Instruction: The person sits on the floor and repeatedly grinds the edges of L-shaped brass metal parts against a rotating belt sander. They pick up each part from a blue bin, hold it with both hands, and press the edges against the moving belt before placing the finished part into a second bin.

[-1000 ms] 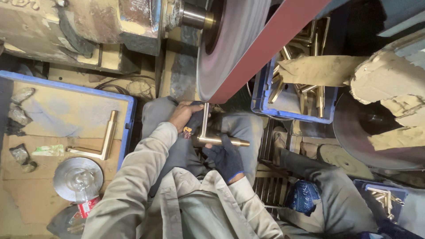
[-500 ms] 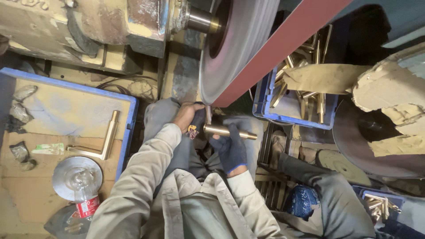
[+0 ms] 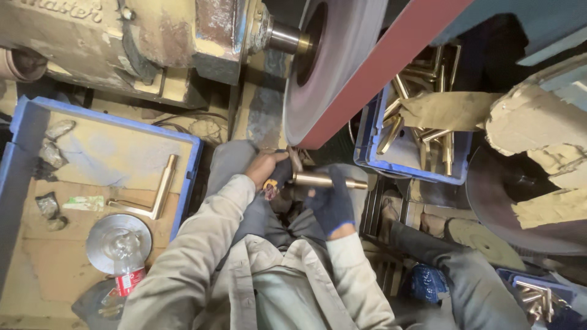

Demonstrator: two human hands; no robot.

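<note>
hands (image 3: 299, 189) gripping brass fitting (image 3: 324, 179), under sanding belt (image 3: 391, 61)

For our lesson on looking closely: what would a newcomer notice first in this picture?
The big grey wheel with its red-brown belt at top centre. Just below, the left hand and gloved right hand hold a brass fitting. More brass pieces fill the blue crate on the right.

The brass fitting (image 3: 324, 179) is half covered: the gloved right hand (image 3: 330, 205) wraps its middle and the left hand (image 3: 264, 168) hides its near end. Its upright stem (image 3: 296, 160) seems to meet the red belt (image 3: 379, 67), but the contact point is out of sight. The belt and the grinding wheel (image 3: 333, 67) run off the top edge.
</note>
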